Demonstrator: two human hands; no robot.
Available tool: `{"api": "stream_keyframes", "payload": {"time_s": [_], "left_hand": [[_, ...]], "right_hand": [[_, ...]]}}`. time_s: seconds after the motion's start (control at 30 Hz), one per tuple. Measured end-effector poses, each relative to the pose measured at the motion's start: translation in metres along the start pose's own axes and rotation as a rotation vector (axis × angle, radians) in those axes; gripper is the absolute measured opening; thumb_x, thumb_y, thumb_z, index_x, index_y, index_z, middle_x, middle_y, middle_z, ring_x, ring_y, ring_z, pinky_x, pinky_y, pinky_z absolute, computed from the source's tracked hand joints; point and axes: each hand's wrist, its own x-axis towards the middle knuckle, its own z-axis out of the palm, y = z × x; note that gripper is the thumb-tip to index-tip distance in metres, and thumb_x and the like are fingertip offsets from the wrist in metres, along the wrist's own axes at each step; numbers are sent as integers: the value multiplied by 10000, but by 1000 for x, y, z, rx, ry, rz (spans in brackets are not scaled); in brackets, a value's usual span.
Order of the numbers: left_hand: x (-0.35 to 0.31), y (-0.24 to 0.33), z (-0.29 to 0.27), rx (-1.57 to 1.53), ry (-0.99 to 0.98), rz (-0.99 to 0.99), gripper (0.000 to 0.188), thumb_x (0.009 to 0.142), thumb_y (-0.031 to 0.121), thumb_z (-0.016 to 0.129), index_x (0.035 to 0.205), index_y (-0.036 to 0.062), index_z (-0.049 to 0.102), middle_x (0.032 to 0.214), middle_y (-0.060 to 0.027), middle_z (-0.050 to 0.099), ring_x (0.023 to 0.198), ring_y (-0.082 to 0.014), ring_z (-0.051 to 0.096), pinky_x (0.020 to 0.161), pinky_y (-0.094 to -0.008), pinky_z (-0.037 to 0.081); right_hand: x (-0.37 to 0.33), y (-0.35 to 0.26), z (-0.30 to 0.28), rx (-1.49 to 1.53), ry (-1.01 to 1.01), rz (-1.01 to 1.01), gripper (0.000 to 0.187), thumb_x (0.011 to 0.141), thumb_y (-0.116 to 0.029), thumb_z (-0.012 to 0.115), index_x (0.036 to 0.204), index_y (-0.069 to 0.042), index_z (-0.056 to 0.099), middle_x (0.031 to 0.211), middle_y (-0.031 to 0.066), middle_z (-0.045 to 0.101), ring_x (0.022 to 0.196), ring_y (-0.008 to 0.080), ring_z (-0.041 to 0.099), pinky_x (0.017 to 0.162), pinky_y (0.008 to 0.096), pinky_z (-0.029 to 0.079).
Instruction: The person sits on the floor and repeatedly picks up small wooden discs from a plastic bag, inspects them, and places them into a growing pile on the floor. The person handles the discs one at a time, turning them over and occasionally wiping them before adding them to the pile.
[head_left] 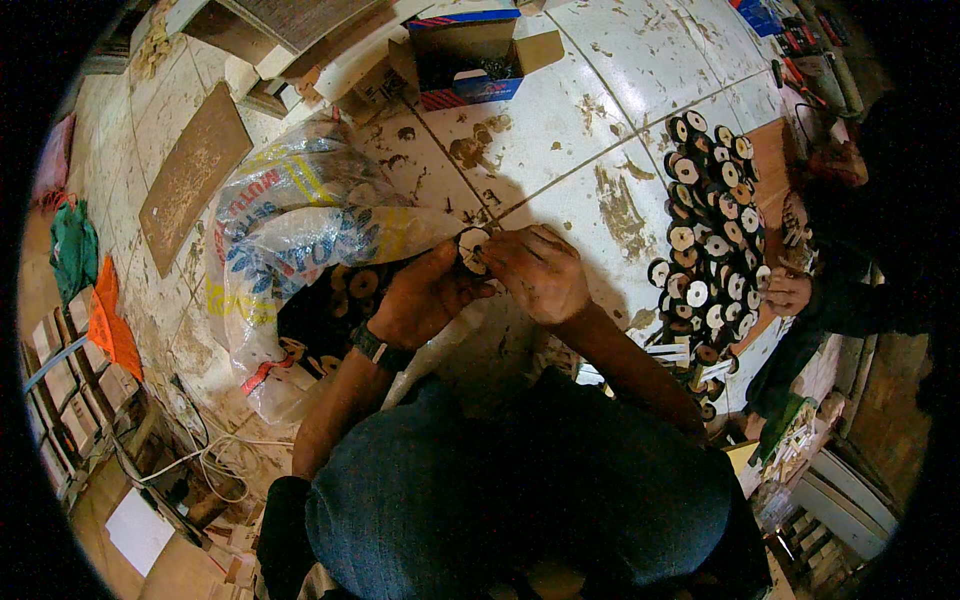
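A round, pale-faced disc with a dark rim and a centre hole (471,248) is held upright in my left hand (418,298), gripped between thumb and fingers. My right hand (540,275) is closed in a pinch, its fingertips against the disc's right side; whatever is between them is hidden. Under and beside my left wrist lies a printed, translucent plastic sack (290,180), its mouth open. More round discs (362,283) show in the dark inside it. To the right, many similar discs (715,243) are laid out in a crowded group.
An open blue cardboard box (466,98) of small dark pieces stands ahead on the stained tiles. A brown board (195,178) lies left of the sack. At the right, another person's hand (787,290) is beside the disc group. Cables (215,460) trail at lower left.
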Motion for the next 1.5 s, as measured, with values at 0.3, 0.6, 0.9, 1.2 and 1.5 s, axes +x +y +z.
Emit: {"api": "stream_keyframes", "payload": {"time_s": [0.3, 0.6, 0.9, 1.2, 1.5], "left_hand": [[14, 0, -17, 823, -6, 68, 367, 991, 306, 451, 1255, 58, 515, 1183, -73, 588, 1016, -202, 592, 871, -338, 502], [-64, 32, -46, 2143, 495, -122, 341, 819, 147, 592, 1150, 62, 593, 1174, -169, 601, 1023, -339, 584, 817, -415, 504], [-42, 10, -88, 2512, 332, 161, 396, 824, 158, 590, 1205, 61, 545, 1207, -180, 570, 1085, -359, 539, 887, -430, 463], [-52, 14, -93, 2555, 237, 207, 454, 829, 169, 587, 1260, 60, 498, 1240, -190, 538, 1147, -378, 494, 958, -445, 421], [-74, 18, -49, 1722, 527, 317, 429, 867, 150, 606, 1260, 5, 511, 1178, -162, 596, 1035, -296, 581, 900, -381, 469]], "right_hand": [[-11, 11, -1, 408, -59, 302, 525, 794, -169, 728, 1230, -11, 483, 1174, 207, 571, 1117, 371, 542, 949, 431, 440], [-73, 246, -184, -984, 56, 710, 669, 778, -356, 692, 1295, 16, 485, 1151, 180, 613, 973, 327, 601, 814, 426, 479], [-37, 204, -101, -643, 314, 355, 326, 778, -176, 632, 1074, -48, 584, 977, 189, 620, 872, 389, 582, 738, 478, 461], [-18, 112, 88, -353, -22, 262, 262, 815, -108, 640, 1065, -44, 595, 934, 170, 626, 874, 345, 607, 725, 422, 504], [-14, 48, 23, 243, 57, 582, 187, 856, -60, 631, 1033, 0, 631, 928, 148, 677, 810, 196, 654, 735, 313, 508]]}}
